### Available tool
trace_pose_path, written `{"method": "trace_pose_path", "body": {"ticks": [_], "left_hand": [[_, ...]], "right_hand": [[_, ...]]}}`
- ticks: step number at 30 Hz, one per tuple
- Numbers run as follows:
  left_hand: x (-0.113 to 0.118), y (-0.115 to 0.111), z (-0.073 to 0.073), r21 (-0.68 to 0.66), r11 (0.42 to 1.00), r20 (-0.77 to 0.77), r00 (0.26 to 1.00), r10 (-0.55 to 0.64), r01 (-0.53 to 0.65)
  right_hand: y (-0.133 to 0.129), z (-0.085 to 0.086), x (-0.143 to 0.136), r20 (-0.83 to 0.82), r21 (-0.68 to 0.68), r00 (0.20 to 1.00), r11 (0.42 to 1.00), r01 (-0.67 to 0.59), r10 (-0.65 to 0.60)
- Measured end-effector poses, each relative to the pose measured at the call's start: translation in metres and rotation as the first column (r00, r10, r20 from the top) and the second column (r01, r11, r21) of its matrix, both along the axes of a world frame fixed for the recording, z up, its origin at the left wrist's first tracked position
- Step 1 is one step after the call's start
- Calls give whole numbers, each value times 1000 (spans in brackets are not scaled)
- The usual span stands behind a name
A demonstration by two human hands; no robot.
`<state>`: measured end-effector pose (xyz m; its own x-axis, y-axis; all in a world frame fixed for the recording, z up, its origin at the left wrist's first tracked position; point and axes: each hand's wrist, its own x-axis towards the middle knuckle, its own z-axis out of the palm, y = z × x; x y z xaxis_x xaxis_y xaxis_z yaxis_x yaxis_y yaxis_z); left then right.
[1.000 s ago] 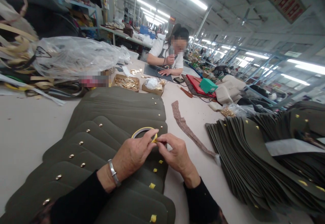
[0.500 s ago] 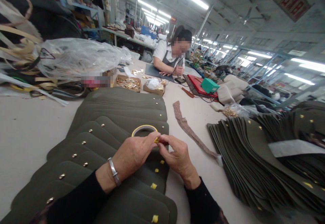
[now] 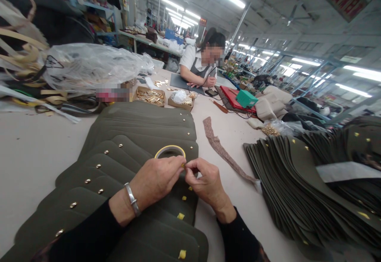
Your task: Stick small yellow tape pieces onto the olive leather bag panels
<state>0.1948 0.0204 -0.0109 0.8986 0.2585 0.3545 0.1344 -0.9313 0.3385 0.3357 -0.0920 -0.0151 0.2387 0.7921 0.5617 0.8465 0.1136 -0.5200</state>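
My left hand [image 3: 156, 178] pinches a roll of yellow tape [image 3: 170, 148] at its right side, above the fanned dark green pieces [image 3: 119, 163]. Close to its fingertips, my right hand [image 3: 206, 180] is closed in a pinch; what it holds, if anything, is too small to make out. The green pieces overlap in a stack, with gold studs [image 3: 73, 205] along the left. Small yellow tape bits [image 3: 181, 216] sit near their right edge, below my hands.
A brown fabric strip [image 3: 222, 149] lies right of the stack. Farther right is another stack of green pieces [image 3: 285, 174]. Behind are a box of gold parts [image 3: 150, 96], a second box [image 3: 180, 102], a plastic bag [image 3: 92, 65], a green block [image 3: 246, 98] and a person [image 3: 198, 65] leaning over the table.
The fingertips of my two hands have moved slightly apart, and less yellow shows between them. The tape roll stays almost in place.
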Motion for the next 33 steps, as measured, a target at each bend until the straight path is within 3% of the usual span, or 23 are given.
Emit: {"method": "trace_pose_path", "body": {"ticks": [8,12,14,18,22,27,33], "left_hand": [[1,-2,7,83,992,-39,995,97,-93],[1,-1,4,159,982,28,995,100,-103],[0,-2,2,218,968,117,988,99,-123],[1,-11,5,285,951,250,967,50,-122],[3,-13,4,304,944,176,981,80,-131],[7,-4,-9,284,952,-123,981,151,-111],[9,-2,-13,228,968,-234,959,162,-108]], "right_hand": [[2,-1,-2,42,29,998,999,42,-44],[4,1,-12,-120,-10,987,994,110,-110],[7,0,-16,-324,-82,934,988,132,-152],[15,-6,-6,-615,-180,750,969,167,-244],[19,-13,25,-759,-210,591,962,176,-274],[24,-20,47,-678,-198,708,977,81,-196],[37,-23,48,-546,-233,808,967,107,-221]]}}
